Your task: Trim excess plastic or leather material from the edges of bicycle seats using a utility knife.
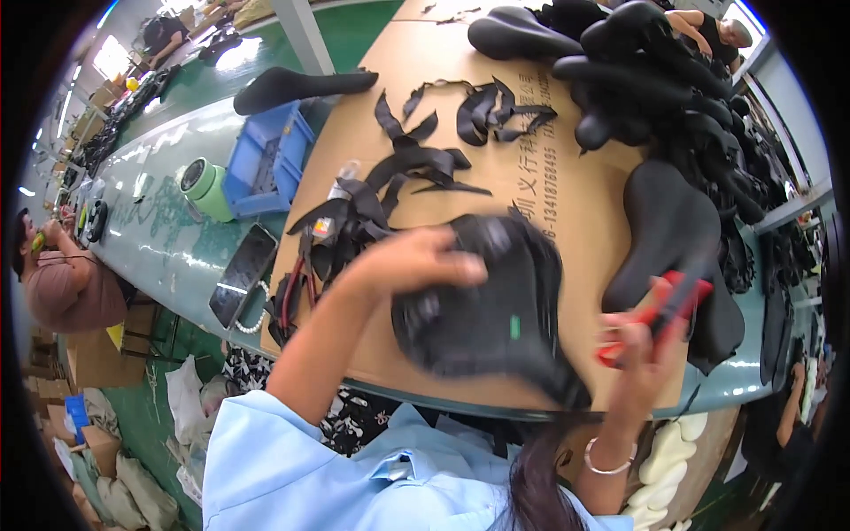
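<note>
My left hand (416,261) grips the top edge of a black bicycle saddle (496,310), which is turned underside up over a sheet of brown cardboard (567,203). My right hand (642,341) holds red-handled pliers (660,310) just to the right of the saddle. Both the saddle and the hands are blurred by motion. Black trimmed strips of cover material (398,168) lie on the cardboard beyond my left hand.
A heap of black saddles (655,80) fills the far right, and one more saddle (673,230) lies beside my right hand. A blue bin (266,159), a green cup (205,188) and a phone (242,274) sit on the green bench at left. Another person (66,283) sits at far left.
</note>
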Available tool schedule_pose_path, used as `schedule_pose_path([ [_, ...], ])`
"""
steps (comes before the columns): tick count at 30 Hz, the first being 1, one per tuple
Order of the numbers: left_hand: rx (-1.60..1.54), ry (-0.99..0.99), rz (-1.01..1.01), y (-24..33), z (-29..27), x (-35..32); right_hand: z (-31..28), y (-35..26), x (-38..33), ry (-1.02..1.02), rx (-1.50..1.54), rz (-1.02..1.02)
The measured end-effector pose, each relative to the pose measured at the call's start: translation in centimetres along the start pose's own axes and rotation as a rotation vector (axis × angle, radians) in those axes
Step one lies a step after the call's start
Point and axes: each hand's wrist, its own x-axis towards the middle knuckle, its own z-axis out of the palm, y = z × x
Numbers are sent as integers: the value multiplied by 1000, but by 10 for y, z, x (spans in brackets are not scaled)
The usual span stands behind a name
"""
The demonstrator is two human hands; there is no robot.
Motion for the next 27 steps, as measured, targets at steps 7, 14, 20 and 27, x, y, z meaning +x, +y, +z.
schedule_pose_path([
  [7, -573, 600, 554, 45, -129, 105, -49, 48, 32, 179, -139, -68],
  [14, -34, 130, 230, 49, -5, 100, -37, 85, 70, 181, -83, 45],
  [20, -219, 207, 366, 43, 21, 53, -29, 51, 4, -143, -994, -446],
  [27, 102, 141, 309, 2, 22, 6, -49, 27, -63, -350, -555, -227],
])
